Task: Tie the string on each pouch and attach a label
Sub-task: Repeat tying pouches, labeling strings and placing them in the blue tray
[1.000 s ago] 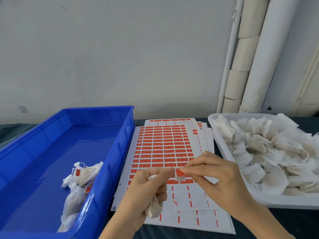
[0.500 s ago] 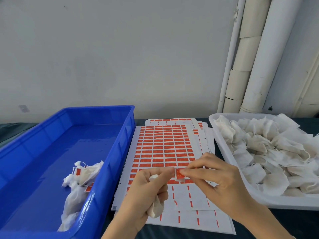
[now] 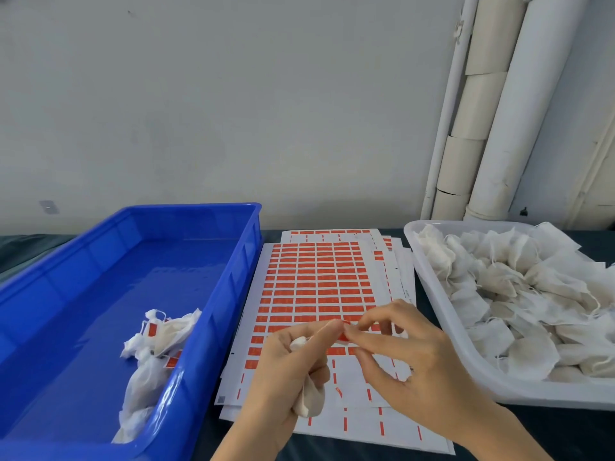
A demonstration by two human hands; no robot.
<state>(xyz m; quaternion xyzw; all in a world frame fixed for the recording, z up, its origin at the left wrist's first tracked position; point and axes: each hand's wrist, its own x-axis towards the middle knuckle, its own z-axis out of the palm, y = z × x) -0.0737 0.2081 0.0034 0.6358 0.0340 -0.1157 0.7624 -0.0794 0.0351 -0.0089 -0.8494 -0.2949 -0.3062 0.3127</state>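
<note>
A red label is pinched between both hands above the label sheets.

Left of the label sheets [image 3: 319, 287], a blue bin [image 3: 100, 294] is seen with finished pouches [image 3: 156, 347] inside. Over the sheets' near part, a pouch [image 3: 309, 399] is gripped in the curled left hand [image 3: 293, 371], whose thumb and forefinger are closed on the label [image 3: 344, 334]; the same label is nipped by the right hand [image 3: 409, 367], its other fingers spread. Right of the sheets, untied pouches [image 3: 532, 301] are heaped in a white tray [image 3: 429, 287].

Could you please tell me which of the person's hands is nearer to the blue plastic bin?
Left. The left hand, gripping a white pouch, sits just right of the blue plastic bin; the right hand lies beyond it, closer to the white tray.
</note>
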